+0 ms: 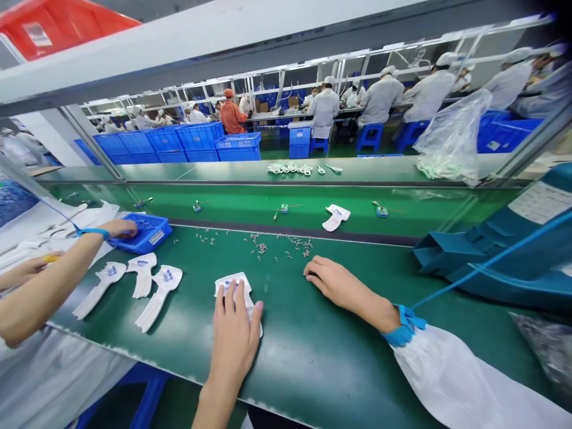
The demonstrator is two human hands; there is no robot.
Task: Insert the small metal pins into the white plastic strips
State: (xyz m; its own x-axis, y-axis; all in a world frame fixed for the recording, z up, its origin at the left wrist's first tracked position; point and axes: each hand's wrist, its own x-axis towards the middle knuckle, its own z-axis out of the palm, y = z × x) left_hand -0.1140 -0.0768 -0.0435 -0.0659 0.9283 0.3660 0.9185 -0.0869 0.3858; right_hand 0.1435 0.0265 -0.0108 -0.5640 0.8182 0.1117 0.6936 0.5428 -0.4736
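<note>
My left hand rests over a white pistol-shaped plastic shell on the green bench, fingers across its wide end and thumb along its right side. Blue bits show on the shell beneath the fingers. My right hand lies low on the bench with fingers bent together; whatever its fingertips hold, if anything, is hidden. Just beyond it are scattered small metal parts that look like screws. Three similar shells with blue bits lie to the left.
At left, a co-worker's hand reaches into a blue tray. A green conveyor belt carries another shell and small wired parts. Teal bins stand at right. A metal frame crosses overhead.
</note>
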